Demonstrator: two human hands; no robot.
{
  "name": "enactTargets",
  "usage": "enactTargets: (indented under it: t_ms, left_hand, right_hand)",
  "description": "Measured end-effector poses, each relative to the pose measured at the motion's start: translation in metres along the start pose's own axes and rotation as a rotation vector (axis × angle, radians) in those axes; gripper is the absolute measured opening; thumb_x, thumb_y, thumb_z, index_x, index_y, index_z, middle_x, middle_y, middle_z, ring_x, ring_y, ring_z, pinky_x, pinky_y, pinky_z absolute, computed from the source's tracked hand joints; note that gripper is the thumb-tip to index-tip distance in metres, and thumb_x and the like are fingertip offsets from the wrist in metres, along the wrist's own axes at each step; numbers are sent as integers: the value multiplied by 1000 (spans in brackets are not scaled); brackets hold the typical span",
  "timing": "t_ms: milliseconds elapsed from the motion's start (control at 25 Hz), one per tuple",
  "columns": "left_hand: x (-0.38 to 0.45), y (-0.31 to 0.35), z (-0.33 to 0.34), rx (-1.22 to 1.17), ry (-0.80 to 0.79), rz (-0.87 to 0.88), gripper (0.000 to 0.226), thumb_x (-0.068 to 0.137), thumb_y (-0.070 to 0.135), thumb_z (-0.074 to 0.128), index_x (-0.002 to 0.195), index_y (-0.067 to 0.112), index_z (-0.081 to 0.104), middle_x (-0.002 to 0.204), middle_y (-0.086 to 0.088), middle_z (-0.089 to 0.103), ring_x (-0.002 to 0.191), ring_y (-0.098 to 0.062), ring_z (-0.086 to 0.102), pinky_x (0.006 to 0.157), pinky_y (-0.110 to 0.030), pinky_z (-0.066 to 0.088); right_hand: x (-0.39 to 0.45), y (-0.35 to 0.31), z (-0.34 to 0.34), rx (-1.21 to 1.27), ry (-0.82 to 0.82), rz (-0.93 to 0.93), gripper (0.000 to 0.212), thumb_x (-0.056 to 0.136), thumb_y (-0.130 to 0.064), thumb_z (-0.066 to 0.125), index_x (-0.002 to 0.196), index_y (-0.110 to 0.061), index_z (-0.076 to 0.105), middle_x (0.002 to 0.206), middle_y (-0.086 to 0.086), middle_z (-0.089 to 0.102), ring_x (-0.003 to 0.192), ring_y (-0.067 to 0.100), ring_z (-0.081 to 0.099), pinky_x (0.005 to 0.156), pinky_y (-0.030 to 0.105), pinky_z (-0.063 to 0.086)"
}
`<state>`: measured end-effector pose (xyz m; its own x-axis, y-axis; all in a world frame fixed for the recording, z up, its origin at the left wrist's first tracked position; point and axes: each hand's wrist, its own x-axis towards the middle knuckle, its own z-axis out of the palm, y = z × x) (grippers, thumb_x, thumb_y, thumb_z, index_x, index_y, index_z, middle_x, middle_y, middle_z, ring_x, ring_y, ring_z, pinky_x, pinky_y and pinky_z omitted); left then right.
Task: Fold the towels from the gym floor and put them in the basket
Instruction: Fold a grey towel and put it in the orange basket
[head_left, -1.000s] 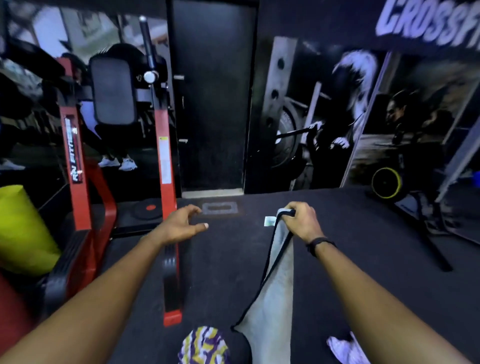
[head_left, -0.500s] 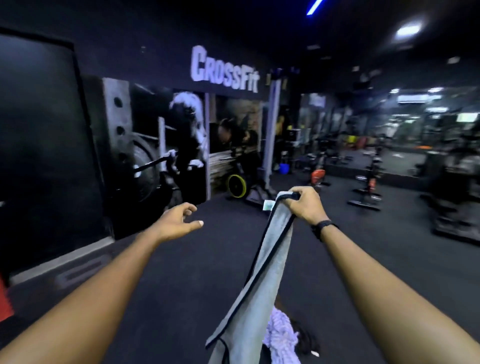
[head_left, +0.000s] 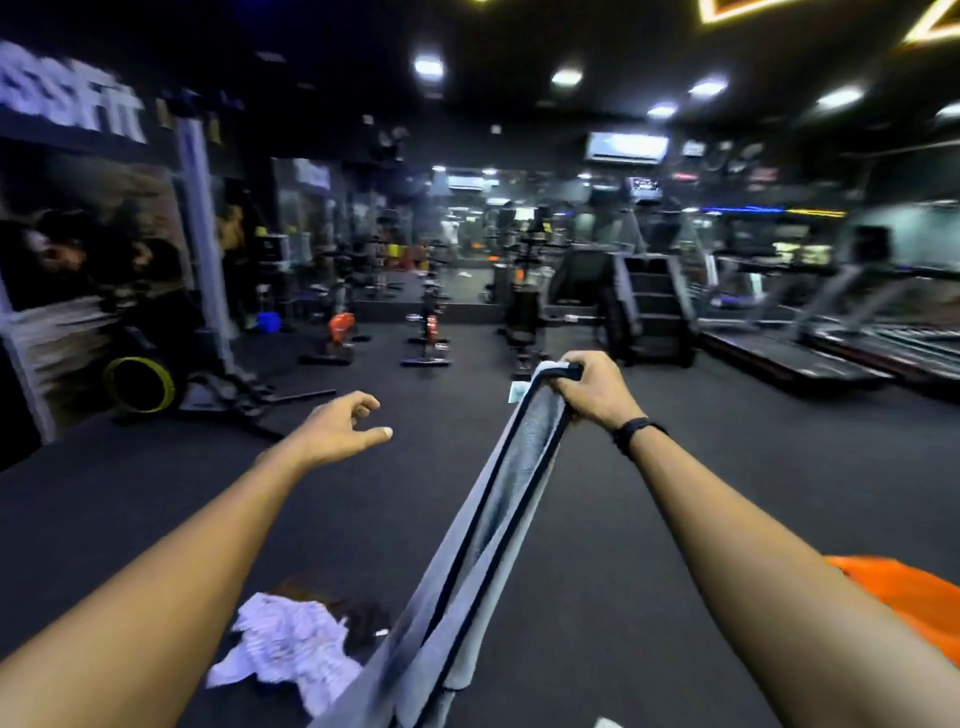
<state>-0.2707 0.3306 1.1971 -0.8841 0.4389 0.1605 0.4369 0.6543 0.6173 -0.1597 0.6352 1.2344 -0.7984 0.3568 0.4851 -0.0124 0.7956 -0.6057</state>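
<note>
Grey terry towel with dark edge binding (head_left: 488, 525): held up in front of you, gathered into a long narrow hang, its top corner bunched in your right hand (head_left: 589, 392) and its length running down and to the left until it leaves the bottom of the view; a small pale label shows at the top edge just left of your grip. Right hand: fingers curled tight over the towel's corner, arm stretched forward, a black wristband (head_left: 636, 431) on the wrist. Left hand (head_left: 340, 428): raised at a similar height and well apart from the towel, holding nothing, thumb out toward the towel, fingers loosely bent. White crumpled towel (head_left: 283, 652): lying on the black rubber floor (head_left: 597, 519) below your left forearm, beside the hanging grey towel's lower part; a dark item under or behind it, too blurred to name. Orange object (head_left: 904, 592): at the right edge beneath your right arm, only partly in view, kind not clear. Background, blurred: exercise bikes (head_left: 426, 332) mid-floor, a stair machine (head_left: 649, 306), treadmills (head_left: 831, 343) along the right, a wall mural with white lettering (head_left: 72, 98) on the left, a yellow-rimmed wheel (head_left: 137, 384) at its foot, ceiling spotlights overhead
</note>
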Motion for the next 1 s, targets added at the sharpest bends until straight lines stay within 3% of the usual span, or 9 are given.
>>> enactTargets:
  t_ms: [120, 240, 360, 520, 600, 800, 1000]
  left_hand:
    - [22, 80, 63, -18, -102, 134, 50, 84, 37, 70, 127, 19, 53, 129, -5, 56, 115, -19, 55, 94, -29, 42]
    - [33, 163, 131, -42, -175, 254, 49, 83, 39, 71, 125, 20, 54, 128, -5, 57, 108, -16, 55, 92, -28, 42]
    - [32, 238, 195, -76, -240, 326, 49, 84, 38, 70, 126, 17, 54, 127, -6, 57, 113, -20, 55, 96, -34, 43]
    - [22, 339, 282, -113, -323, 417, 51, 83, 41, 70, 126, 20, 53, 128, -4, 57, 117, -21, 54, 96, -35, 43]
    - [17, 386, 322, -123, -367, 464, 51, 84, 42, 70, 126, 22, 53, 129, -4, 56, 118, -21, 54, 96, -34, 43]
    - [5, 483, 411, -129, -478, 557, 51, 84, 43, 69, 128, 22, 52, 132, -4, 54, 121, -20, 52, 99, -34, 42]
    - [4, 575, 505, -118, -590, 670, 52, 85, 42, 67, 130, 21, 51, 133, -4, 53, 122, -20, 51, 101, -35, 42]
  right_hand:
    - [-28, 60, -84, -48, 79, 98, 17, 77, -3, 55, 65, -14, 59, 58, 5, 55, 46, 18, 56, 42, 33, 50]
    - [-65, 118, -168, -64, 135, 202, 22, 79, 1, 52, 64, -14, 57, 57, 3, 52, 36, 5, 52, 35, 24, 44]
    - [-100, 168, -237, -126, 133, 269, 23, 77, 3, 51, 62, -14, 54, 58, 2, 49, 37, 4, 50, 33, 23, 43]
    - [-146, 243, -325, -245, 125, 345, 16, 73, 1, 51, 65, -12, 57, 66, 9, 56, 62, 22, 57, 50, 35, 53]
    - [-168, 274, -365, -307, 131, 385, 17, 76, -1, 55, 64, -13, 56, 70, 9, 57, 70, 22, 56, 55, 28, 46]
    - [-214, 340, -454, -420, 193, 475, 7, 79, -6, 62, 72, -8, 62, 74, 7, 58, 77, 21, 54, 63, 25, 34]
    - [-256, 413, -529, -473, 337, 577, 7, 78, -5, 62, 79, -1, 68, 75, 8, 61, 78, 22, 56, 65, 26, 37]
